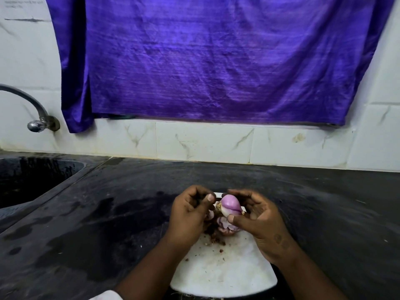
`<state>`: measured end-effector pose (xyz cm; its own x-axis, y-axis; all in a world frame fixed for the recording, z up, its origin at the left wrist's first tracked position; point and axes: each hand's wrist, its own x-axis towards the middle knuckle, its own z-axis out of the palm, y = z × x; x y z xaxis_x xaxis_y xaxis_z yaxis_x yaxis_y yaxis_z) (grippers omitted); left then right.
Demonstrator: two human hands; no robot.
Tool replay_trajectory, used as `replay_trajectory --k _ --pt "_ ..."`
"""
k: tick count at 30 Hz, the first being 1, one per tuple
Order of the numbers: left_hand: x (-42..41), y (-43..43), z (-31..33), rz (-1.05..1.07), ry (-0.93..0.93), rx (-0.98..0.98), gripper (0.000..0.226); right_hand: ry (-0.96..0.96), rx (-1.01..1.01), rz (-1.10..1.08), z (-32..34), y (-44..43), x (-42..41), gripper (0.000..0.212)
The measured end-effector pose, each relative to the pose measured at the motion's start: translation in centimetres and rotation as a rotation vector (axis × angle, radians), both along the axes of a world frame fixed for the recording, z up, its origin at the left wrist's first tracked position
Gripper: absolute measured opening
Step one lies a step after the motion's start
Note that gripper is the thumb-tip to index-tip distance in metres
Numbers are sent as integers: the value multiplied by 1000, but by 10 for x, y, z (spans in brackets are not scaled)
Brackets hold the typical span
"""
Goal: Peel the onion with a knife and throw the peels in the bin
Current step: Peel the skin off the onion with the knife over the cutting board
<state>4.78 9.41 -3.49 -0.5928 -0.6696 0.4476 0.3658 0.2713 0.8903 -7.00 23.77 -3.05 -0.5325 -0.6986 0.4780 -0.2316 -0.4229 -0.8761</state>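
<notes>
Onion [230, 205]: one, gripped between left hand [190, 211] and right hand [257, 217].

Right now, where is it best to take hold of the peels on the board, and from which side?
Take the peels low, at the heap's base on the white board, coming from the near side. They are loose curled pieces, so a top pinch would probably lift only a few. The onion, held by the right hand, seems to block the way from above.
</notes>
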Motion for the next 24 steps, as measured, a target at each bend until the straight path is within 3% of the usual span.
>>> replay_trajectory --k 2,4,8,11,14,20,24 --pt "1 -1 0 68 -3 14 19 18 3 3 1 1 0 57" --pt "3 1 -1 77 -32 -127 25 32 6 -16 -1 -1 1 59" --pt "2 7 -4 -95 -85 -269 28 48 -38 -54 -5 -5 -2 56" --pt "1 7 -4 -173 -71 -194 23 0 -73 -67 -4 -4 -2 56" --pt "2 8 -3 -129 -59 -102 27 -19 -80 -55 -1 -3 -1 51" --pt "-1 7 -1 -145 26 127 16 -86 -77 8 0 -5 1 57" --pt "-1 8 0 -170 42 139 9 -64 -93 -51 -1 -6 0 52"
